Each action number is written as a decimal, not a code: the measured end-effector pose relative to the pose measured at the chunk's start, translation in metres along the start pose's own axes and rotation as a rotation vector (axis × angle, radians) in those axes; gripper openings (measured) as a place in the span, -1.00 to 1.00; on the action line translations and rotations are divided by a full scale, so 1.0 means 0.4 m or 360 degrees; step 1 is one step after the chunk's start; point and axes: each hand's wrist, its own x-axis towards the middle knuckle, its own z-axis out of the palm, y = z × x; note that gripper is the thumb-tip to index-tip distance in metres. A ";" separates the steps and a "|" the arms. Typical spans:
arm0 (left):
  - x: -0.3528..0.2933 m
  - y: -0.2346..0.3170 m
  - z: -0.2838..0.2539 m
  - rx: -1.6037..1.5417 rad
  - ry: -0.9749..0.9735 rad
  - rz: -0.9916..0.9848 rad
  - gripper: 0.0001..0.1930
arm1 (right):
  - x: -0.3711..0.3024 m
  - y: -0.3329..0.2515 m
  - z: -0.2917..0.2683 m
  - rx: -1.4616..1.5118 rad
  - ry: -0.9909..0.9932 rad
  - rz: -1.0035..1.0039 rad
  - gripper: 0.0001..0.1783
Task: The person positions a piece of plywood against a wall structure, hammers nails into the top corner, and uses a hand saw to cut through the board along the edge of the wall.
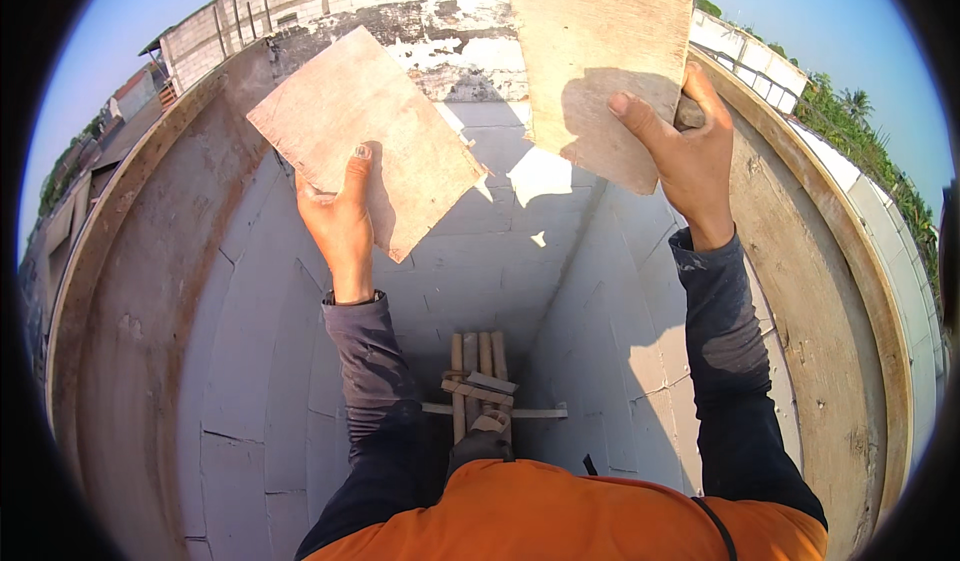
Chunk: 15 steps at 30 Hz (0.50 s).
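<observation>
In my left hand (pixel 338 223) is a roughly square piece of plywood (pixel 360 126), tilted, with my thumb on its face and my fingers behind it. My right hand (pixel 698 166) grips a longer plywood piece (pixel 605 41) by its lower right edge. That second piece stands nearly upright, its top cut off by the picture's edge, and a hand-shaped shadow falls on its face. The two pieces are apart from each other. Both hands are raised in front of me, above a narrow shaft of pale block walls (pixel 450 291).
Long wooden boards line the top on the left (pixel 130 331) and on the right (pixel 810 351). Below me, several poles (pixel 458 401) lie side by side with small wood strips (pixel 478 391) across them. A weathered wall (pixel 400 46) stands ahead; trees (pixel 850 121) rise at the far right.
</observation>
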 end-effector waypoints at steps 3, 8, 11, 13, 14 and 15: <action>-0.078 -0.066 -0.090 -0.0006 -0.0168 -0.0328 -0.51 | -0.081 0.009 -0.084 0.0128 0.0080 0.0213 -0.48; -0.179 -0.102 -0.101 -0.0308 -0.0111 -0.0370 -0.74 | -0.265 -0.012 -0.249 -0.0190 -0.0396 0.0497 -0.51; -0.040 -0.031 -0.079 -0.0498 -0.0188 0.0075 -0.75 | -0.427 -0.049 -0.270 -0.0125 -0.0575 0.0841 -0.50; 0.032 0.092 0.059 -0.0623 -0.0168 0.0212 -0.70 | -0.567 -0.051 -0.272 -0.0112 -0.0608 0.0956 -0.49; 0.059 0.173 0.141 -0.0665 -0.0191 0.0305 -0.67 | -0.640 -0.046 -0.268 -0.0166 -0.0643 0.0988 -0.49; 0.058 0.252 0.251 -0.0701 -0.0280 0.0422 -0.64 | -0.710 -0.050 -0.265 -0.0167 -0.0666 0.1075 -0.49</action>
